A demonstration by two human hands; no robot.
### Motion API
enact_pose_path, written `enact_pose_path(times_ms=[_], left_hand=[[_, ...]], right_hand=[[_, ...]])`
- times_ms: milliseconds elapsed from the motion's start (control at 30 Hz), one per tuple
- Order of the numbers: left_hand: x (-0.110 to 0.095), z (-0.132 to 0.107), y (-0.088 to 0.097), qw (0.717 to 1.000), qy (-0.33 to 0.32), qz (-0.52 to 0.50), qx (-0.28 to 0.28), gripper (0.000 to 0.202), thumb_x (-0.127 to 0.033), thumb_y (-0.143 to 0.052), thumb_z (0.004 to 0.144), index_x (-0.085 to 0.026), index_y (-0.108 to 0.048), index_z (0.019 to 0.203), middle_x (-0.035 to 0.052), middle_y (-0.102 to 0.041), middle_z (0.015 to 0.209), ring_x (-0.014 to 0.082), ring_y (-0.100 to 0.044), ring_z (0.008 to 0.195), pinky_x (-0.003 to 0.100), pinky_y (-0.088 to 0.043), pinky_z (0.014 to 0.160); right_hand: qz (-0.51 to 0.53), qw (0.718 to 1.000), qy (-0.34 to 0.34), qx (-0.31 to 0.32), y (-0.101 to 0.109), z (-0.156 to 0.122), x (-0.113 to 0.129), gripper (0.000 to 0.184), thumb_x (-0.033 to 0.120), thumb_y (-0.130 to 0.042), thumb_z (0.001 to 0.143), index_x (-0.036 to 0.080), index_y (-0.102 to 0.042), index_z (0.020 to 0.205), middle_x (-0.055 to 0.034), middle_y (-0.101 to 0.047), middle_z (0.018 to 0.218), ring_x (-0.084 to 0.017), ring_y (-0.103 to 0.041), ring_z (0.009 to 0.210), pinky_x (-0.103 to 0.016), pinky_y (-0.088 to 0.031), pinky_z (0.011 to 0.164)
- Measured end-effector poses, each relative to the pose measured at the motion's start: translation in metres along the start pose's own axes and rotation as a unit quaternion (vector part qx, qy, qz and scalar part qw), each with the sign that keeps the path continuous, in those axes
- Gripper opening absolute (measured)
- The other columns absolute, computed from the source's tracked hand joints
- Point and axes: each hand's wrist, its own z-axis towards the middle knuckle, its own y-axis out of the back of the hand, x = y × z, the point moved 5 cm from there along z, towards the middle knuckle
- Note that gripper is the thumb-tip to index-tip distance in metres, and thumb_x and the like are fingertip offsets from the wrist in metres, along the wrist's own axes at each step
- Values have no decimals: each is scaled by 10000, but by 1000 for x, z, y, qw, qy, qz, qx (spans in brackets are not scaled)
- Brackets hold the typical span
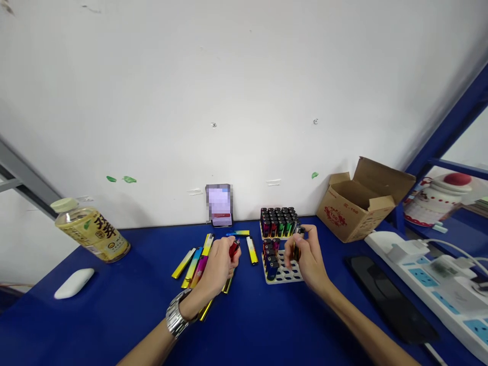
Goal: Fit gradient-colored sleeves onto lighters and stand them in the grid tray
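My left hand (pixel 216 267), with a metal-band watch on its wrist, is closed around a red lighter (pixel 234 248) above several loose lighters (pixel 198 272). These are gold, yellow, blue and pink and lie on the blue table. My right hand (pixel 311 260) grips another lighter (pixel 296 250), dark and gold with a metal top, over the right side of a white holed tray (pixel 284 279). Several lighters (pixel 271 267) stand upright along that tray's left side. Behind it, a second group of upright lighters (pixel 278 222) fills a similar holder.
An open cardboard box (pixel 339 216) stands at the back right, near a white power strip (pixel 423 279) and a black phone (pixel 389 300). A lit phone (pixel 220 203) leans on the wall. At left are a drink bottle (pixel 91 231) and a white case (pixel 74 283).
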Motion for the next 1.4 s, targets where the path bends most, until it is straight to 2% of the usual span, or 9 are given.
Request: enact_pose_path(times_ms=[100,233,633,733,867,1033,1167,1267,1400], left_hand=[[1,1,-1,1000,-1,4,-5,417,-438,-316,826,-210,-326,477,-80,-202,400,51,-126,341,205,-93,367],[4,3,0,999,16,-10,-28,458,-519,-302,838,-216,-324,495,-87,-186,398,58,-120,340,199,-103,353],[1,2,0,999,28,-17,-42,493,-536,-322,842,-210,-337,472,-83,-185,395,58,-130,342,202,-113,355],[0,2,0,999,22,-8,-40,499,-542,-317,841,-209,-347,471,-81,-189,399,58,-136,344,203,-118,356],[2,3,0,999,17,-4,-31,490,-552,-314,838,-214,-343,485,-83,-190,401,61,-139,341,205,-120,354],[4,4,0,1000,8,-2,-27,488,-551,-318,841,-215,-347,489,-80,-195,394,62,-140,334,210,-114,350],[3,5,-1,1000,-2,5,-26,495,-548,-324,846,-209,-353,486,-77,-206,396,59,-149,336,208,-115,354],[3,4,-2,1000,-4,6,-24,507,-576,-340,839,-203,-380,497,-76,-228,395,57,-169,335,206,-126,358],[4,5,-2,999,-17,21,-18,520,-614,-351,830,-199,-408,522,-73,-266,393,68,-232,333,210,-173,363]], right_hand=[[7,996,-85,-2,2,1,-9,259,479,-463,813,232,-405,762,131,-303,386,-53,-176,285,-157,-147,309],[15,984,-180,2,1,0,-21,492,597,-321,812,228,-344,488,103,-170,327,-53,-109,284,-191,-113,306],[34,964,-256,-68,-8,-9,-22,459,387,-294,806,214,-315,382,79,-182,304,-43,-109,267,-172,-100,300],[29,965,-246,-88,-5,-8,-20,444,348,-293,818,210,-334,397,80,-187,301,-44,-110,267,-172,-101,302],[11,976,-213,-46,-2,-5,-23,477,455,-295,871,217,-351,461,89,-197,296,-51,-121,269,-183,-132,300],[-96,995,-13,21,9,2,-7,410,596,-361,892,216,-459,775,71,-422,429,-104,-366,375,-213,-332,395],[-247,960,132,16,17,4,12,354,529,-466,877,198,-546,783,-4,-535,676,-140,-484,612,-252,-415,564],[-273,951,144,33,17,5,10,296,461,-512,860,188,-594,780,2,-507,655,-132,-461,563,-248,-384,511],[-245,963,92,60,16,5,-7,196,366,-531,860,184,-606,853,44,-484,509,-121,-471,440,-239,-382,448]])
